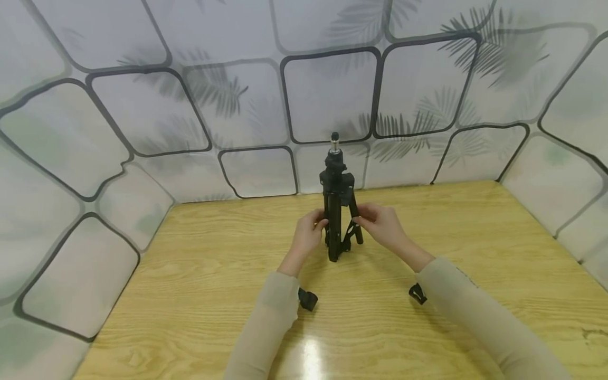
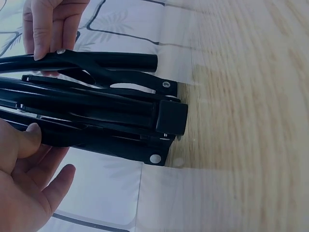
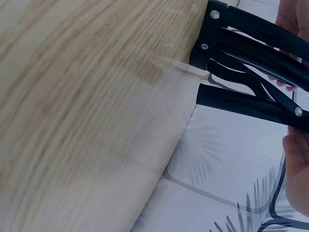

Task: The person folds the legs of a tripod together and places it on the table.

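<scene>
A black piece point(image 1: 309, 301) is seen beside each sleeve point(image 1: 266, 327). The tripod point(image 1: 334, 221), before a patterned wall point(image 1: 254, 171), is pinched at its legs by the left hand point(image 1: 307, 232) and right hand point(image 1: 382, 226).

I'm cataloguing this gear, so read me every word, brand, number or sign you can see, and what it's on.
No readable text on the black tripod or patterned wall.
The thin dark mark on the right sleeve is too small to read, if it's lettering.
</scene>
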Motion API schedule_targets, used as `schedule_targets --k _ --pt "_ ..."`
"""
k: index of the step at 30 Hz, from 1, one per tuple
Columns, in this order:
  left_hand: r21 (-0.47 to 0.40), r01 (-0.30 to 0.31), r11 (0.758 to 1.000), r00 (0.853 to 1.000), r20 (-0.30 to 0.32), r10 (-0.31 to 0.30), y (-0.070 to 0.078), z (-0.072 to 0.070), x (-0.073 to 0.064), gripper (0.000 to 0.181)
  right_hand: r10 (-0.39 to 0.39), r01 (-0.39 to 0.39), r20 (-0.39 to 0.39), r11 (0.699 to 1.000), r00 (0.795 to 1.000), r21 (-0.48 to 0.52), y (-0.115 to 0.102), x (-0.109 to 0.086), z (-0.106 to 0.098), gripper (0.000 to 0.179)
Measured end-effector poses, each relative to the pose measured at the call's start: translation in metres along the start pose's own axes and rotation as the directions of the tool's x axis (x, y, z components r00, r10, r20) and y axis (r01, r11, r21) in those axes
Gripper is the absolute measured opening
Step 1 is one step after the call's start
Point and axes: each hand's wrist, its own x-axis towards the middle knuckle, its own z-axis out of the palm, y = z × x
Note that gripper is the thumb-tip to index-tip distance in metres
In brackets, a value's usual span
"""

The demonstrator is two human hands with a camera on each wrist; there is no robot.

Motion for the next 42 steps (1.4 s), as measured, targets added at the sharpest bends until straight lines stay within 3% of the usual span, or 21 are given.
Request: schedule_targets --k 7,14,22,32,42 --pt "-0.012 0.019 1.000 1.000 0.002 -0.019 -0.001 -0.002 -0.001 0.023 -0.029 0.029 -0.011 0.999 1.000 -0.035 0.000 -0.001 0.001 0.020" --pt "-0.038 0.027 0.999 0.998 -0.052 -0.029 -0.004 -0.012 -0.009 0.022 -0.060 0.058 -0.037 0.996 0.998 -0.061 -0.002 -0.006 0.001 0.018" --pt "-0.079 0.063 0.995 0.997 0.040 -0.060 -0.003 -0.018 -0.012 0.028 -0.067 0.063 -0.071 0.996 0.995 -0.056 -0.003 -0.009 0.004 0.019" --pt "-0.010 0.043 0.999 0.999 0.032 -0.043 0.001 -0.013 -0.014 0.022 -0.013 0.009 -0.064 0.998 0.998 -0.059 -0.005 -0.010 0.006 0.019" --pt "0.014 0.071 0.997 0.997 0.015 -0.071 0.006 -0.013 -0.015 0.020 -0.002 -0.002 -0.069 0.998 0.998 -0.065 -0.006 -0.010 0.006 0.018"
